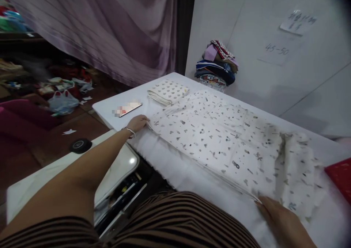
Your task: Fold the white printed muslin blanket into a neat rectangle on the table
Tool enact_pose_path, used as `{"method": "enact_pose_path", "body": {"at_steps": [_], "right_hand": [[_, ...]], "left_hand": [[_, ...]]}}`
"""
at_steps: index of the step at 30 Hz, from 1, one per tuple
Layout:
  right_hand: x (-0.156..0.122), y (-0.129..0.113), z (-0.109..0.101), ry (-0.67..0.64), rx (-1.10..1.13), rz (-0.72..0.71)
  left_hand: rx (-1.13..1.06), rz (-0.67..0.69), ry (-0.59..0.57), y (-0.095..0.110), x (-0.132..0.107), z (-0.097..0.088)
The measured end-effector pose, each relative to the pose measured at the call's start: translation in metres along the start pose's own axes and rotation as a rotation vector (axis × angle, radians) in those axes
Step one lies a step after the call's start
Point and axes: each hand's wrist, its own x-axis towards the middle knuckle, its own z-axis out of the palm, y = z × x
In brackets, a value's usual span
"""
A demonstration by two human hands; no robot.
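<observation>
A white cloth [208,131] with small printed figures lies spread across the table, rumpled towards its right end. Its near edge shows several layers. My left hand [138,123], with a silver bracelet at the wrist, pinches the near left corner of this cloth. Further right, my right hand [282,218] grips the same near edge, its fingertips partly hidden. Behind the cloth's left part sits a smaller folded cloth [168,91] with a leaf-like pattern. A phone [127,109] lies flat on the table, left of the folded cloth.
The white table [109,105] stands against a pale wall with paper notes. A pile of folded clothes [216,65] rises behind its far edge. At right is a red object [341,176]. A low white cabinet [106,156] bears a round black object [80,145]. Bags litter the floor.
</observation>
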Motion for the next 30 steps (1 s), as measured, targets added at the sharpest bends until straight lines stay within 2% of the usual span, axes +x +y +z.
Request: {"method": "enact_pose_path", "body": {"at_steps": [3, 6, 9, 15, 20, 23, 26, 29, 30], "right_hand": [[0.006, -0.010, -0.003, 0.086, -0.091, -0.096], [0.019, -0.030, -0.005, 0.175, -0.151, -0.226], [0.037, -0.060, -0.007, 0.166, -0.135, -0.293], [0.079, -0.119, -0.013, 0.042, -0.050, -0.278], [0.103, -0.138, -0.011, 0.008, 0.017, -0.279], [0.108, -0.139, -0.013, -0.013, 0.092, -0.300], [0.109, -0.135, -0.022, 0.121, 0.172, -0.287], [0.109, -0.130, -0.029, 0.380, 0.156, -0.199], [0.109, -0.130, -0.030, 0.422, 0.130, -0.177]], "left_hand": [[-0.014, -0.019, -0.022, -0.003, -0.002, 0.000], [0.001, -0.044, 0.014, -0.001, -0.006, 0.003], [0.066, -0.006, 0.056, 0.004, -0.015, 0.005], [0.369, 0.300, 0.149, 0.022, -0.049, 0.004], [0.285, 0.601, 0.035, 0.042, -0.072, 0.018], [0.224, 0.690, -0.005, 0.053, -0.073, 0.025], [0.197, 0.721, 0.048, 0.065, -0.065, 0.024], [0.232, 0.675, 0.233, 0.077, -0.057, 0.021], [0.261, 0.664, 0.271, 0.081, -0.056, 0.022]]}}
